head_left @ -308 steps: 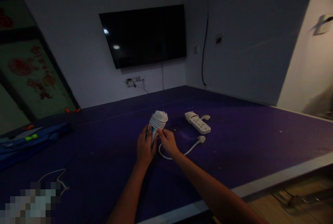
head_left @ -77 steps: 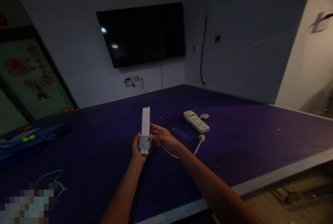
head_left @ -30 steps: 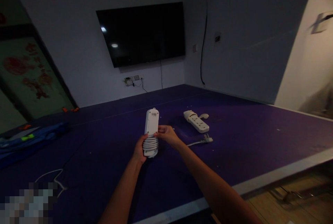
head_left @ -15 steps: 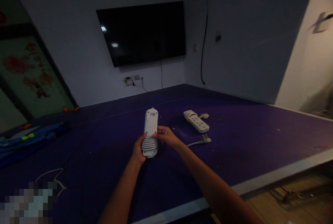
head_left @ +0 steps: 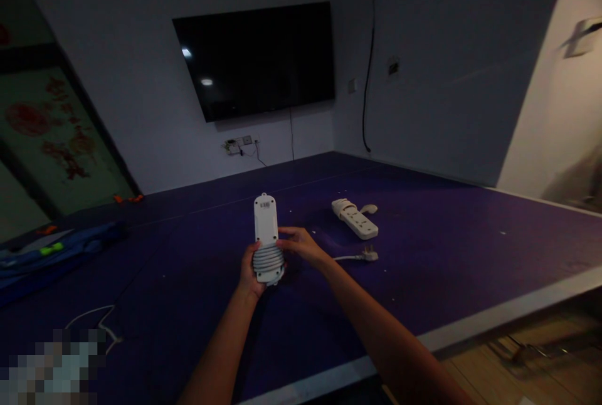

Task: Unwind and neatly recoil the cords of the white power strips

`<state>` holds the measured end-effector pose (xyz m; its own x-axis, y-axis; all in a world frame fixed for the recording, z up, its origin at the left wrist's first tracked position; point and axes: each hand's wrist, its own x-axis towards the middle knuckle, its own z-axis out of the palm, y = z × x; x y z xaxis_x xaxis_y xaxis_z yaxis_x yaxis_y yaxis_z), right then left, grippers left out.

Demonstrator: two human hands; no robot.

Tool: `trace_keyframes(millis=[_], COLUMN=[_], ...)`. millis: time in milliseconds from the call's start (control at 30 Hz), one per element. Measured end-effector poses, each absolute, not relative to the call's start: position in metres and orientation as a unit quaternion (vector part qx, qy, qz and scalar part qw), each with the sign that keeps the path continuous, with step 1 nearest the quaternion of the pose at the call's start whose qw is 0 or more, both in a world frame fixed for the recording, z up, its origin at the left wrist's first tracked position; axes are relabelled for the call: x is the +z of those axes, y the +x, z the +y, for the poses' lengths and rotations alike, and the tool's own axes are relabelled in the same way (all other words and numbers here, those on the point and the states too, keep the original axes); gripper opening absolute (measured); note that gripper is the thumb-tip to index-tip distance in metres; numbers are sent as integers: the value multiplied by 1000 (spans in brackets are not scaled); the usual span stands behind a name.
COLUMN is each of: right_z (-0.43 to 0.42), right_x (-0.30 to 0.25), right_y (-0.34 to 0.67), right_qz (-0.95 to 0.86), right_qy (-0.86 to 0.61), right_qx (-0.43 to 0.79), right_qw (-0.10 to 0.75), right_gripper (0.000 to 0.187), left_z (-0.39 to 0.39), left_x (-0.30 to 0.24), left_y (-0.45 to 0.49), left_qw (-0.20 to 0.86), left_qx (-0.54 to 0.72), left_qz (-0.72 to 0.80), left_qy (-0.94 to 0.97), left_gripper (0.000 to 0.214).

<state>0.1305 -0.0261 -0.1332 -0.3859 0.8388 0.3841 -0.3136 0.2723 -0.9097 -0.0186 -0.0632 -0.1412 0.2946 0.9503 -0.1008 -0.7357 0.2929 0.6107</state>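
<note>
A dim room holds a wide purple mat (head_left: 470, 248) below a dark wall screen (head_left: 256, 57). At far left lies a blue bundle (head_left: 56, 254), with a loose white cable (head_left: 96, 320) nearer the front. At centre the left hand (head_left: 247, 273) grips an upright white power strip (head_left: 266, 232) around its cord-wrapped lower end. The right hand (head_left: 298, 243) pinches the cord at the coils. The cord's plug (head_left: 369, 256) lies on the mat, near a second power strip (head_left: 355, 219).
</note>
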Motion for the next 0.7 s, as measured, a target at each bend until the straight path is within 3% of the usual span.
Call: trace_keyframes(millis=[333, 700], right_z=[-34, -35], right_x=[-129, -130], right_y=[136, 127], right_qz=[-597, -571], right_qy=[-138, -166], right_qx=[649, 635], right_qw=[451, 492], right_gripper=[43, 41], left_z=[-68, -59], left_x=[-142, -133], left_y=[-15, -10], left_qw=[775, 657], left_qx=[495, 624], left_qz=[213, 333], left_qy=[329, 260], left_gripper=[44, 39])
